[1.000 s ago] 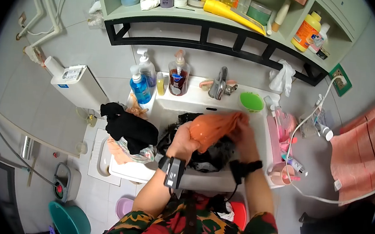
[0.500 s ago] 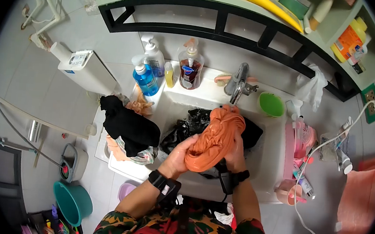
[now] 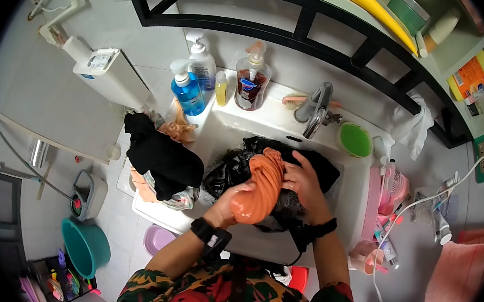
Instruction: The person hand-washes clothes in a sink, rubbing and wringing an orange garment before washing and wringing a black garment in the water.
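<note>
A wet, twisted orange cloth hangs over the sink basin, its lower end bulging and shiny. My left hand is closed around its lower left side. Beside its right edge is my right hand, fingers spread, some fingertips against or very near the cloth. Below both hands, wet black fabric lies in sudsy water in the white sink. To the left, a black garment rests on other cloths at the sink's edge.
Behind the basin stand a blue pump bottle, a dark red soap bottle and the faucet. A green bowl sits at the back right corner. Overhead is a black-framed shelf. A white cable runs down the right.
The orange cloth has gone from a loose loop held in both hands to a tighter twist. My right hand has loosened and its fingers have spread. The view has shifted slightly.
</note>
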Motion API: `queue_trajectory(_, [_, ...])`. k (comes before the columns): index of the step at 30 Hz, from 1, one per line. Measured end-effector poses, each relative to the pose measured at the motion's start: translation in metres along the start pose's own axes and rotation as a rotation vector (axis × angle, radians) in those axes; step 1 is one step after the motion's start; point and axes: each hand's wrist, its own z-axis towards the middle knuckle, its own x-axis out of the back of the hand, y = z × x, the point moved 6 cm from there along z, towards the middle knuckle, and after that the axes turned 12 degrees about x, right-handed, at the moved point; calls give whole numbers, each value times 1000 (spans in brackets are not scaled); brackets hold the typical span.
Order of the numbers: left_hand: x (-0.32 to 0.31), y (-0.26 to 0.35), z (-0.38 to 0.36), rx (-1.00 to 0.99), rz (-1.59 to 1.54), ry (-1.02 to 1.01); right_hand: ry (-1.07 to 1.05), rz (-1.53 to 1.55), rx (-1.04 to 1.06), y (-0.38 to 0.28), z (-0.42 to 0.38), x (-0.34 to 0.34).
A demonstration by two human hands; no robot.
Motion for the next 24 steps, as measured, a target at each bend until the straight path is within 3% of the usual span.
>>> queue_trajectory(2, [-5,8,-4,-67,-303,-265,176,286,106,14,-3,27])
queue_trajectory(3, [-5,6,-2,-82,-438,-402,210,187,179,26,-5,37])
queue_trajectory(4, [-7,3,-2,-79,-437,-402,247,60,190,32,-13,34])
queue_trajectory(6, [-14,0,-4,-88,-544,-436,266,341,100,47,-27,11])
queue_trajectory(7, [-18,-2,-5,-83,-544,-436,43,502,107,49,-30,-6])
queue_trajectory(8, [-28,-4,-7,-40,-539,-530,47,502,106,50,-29,-12])
queue_trajectory(9, [-35,-7,-9,2,-533,-624,-15,722,170,43,-25,-22])
queue_trajectory(10, [-35,-8,-6,3,-533,-623,-79,941,235,36,-21,-30])
queue_trajectory(12, [-32,-18,3,175,-712,-617,-43,1004,281,34,-9,-27])
queue_trajectory(14, [-19,-19,2,151,-645,-589,21,805,350,30,-3,-18])
queue_trajectory(17, [-27,-10,-16,26,-365,-295,73,756,362,33,1,-5])
queue_trajectory(18, [-28,-8,-17,26,-368,-292,54,740,351,29,4,-7])
queue_trajectory(20, [-20,3,-22,-124,143,-23,40,677,349,17,4,-10])
queue_trajectory(24, [-17,7,-19,-14,377,156,42,319,177,23,10,-6])
